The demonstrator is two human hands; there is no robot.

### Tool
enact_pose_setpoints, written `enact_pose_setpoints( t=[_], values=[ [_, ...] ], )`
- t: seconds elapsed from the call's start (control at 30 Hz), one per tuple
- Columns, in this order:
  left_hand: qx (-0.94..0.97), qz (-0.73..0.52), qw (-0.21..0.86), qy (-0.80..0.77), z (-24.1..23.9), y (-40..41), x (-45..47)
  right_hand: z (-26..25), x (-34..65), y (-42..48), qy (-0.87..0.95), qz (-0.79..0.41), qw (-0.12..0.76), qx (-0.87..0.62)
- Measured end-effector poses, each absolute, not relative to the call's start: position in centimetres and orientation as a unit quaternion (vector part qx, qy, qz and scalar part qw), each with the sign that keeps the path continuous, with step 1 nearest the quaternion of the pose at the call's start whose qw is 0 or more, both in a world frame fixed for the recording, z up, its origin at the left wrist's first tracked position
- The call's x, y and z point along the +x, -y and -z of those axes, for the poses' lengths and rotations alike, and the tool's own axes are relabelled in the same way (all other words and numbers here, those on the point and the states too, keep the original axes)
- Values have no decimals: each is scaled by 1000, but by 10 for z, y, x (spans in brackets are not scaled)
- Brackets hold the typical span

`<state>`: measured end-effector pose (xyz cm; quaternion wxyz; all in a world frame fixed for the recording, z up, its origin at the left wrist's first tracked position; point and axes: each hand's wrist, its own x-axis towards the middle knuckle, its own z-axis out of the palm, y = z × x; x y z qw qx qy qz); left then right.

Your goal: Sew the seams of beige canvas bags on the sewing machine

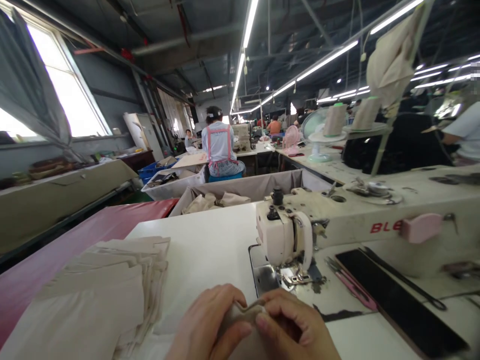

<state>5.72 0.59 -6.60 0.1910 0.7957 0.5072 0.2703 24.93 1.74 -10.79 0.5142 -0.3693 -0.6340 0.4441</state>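
At the frame's lower centre, the left hand (210, 320) and right hand (296, 320) pinch a folded beige cloth (243, 316) between their fingers (278, 296), near the sewing machine (275, 237); a stack of cloth pieces (93, 295) lies on the bench (202, 245), lower left.

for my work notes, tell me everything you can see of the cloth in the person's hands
The cloth is plain beige-grey and looks like woven fabric. Its upper edge bends into a shallow V and seems folded or layered. The left hand and right hand pinch it from either side, covering much of it. It is in front of the sewing machine, on the near side. The picture's bottom edge cuts it off, so its full shape cannot be told.
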Motion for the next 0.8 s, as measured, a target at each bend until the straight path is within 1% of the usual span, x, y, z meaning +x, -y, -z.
enact_pose_setpoints(
  t=[0.17, 0.33, 0.47, 0.57, 0.8],
  values=[
    [761, -241, 247, -549, 48, -2, 71, 96, 252, -11, 570, -493, 529, -390],
    [790, -265, 208, -512, 48, -2, 73, 88, 254, -8, 539, -513, 556, -370],
    [826, -271, 180, -460, 53, -8, 72, 87, 252, -7, 516, -535, 556, -371],
    [816, -285, 183, -468, 53, -8, 73, 86, 251, -6, 521, -527, 548, -389],
    [769, -275, 242, -524, 51, -3, 76, 86, 251, -8, 558, -498, 517, -415]
  ],
)
